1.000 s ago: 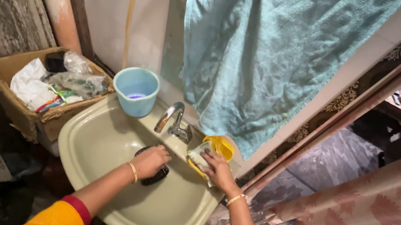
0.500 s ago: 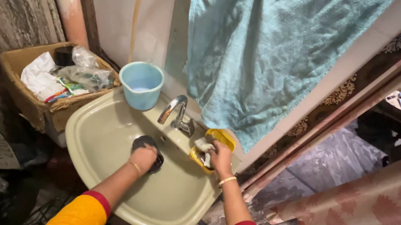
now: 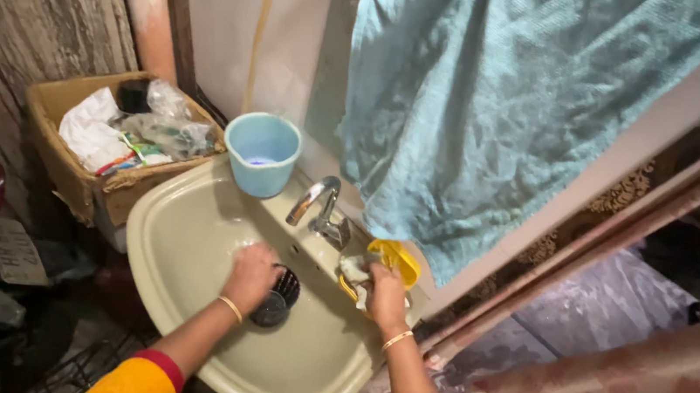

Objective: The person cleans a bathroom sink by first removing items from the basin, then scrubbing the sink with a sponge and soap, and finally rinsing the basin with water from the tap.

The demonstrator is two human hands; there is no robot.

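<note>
Change since earlier frame: shifting rightward in view with the sink; dark round slotted object now showing its ribbed face beside the left hand [image 3: 252,271].
Left hand: curling over that dark round slotted object [image 3: 277,296], fingers clasping its rim, steadying it in the pale green ceramic basin [image 3: 188,231].
Right hand [image 3: 385,292]: pressing a pale crumpled cloth [image 3: 354,269] against the yellow plastic soap dish [image 3: 395,259] on the sink ledge, fingers bent around the cloth.
Surroundings: chrome tap [image 3: 321,206] standing between both hands; light blue plastic cup [image 3: 261,153] behind; cardboard box of clutter [image 3: 120,135] at left.
Obstruction: teal towel [image 3: 518,110] hanging just above the soap dish.
</note>
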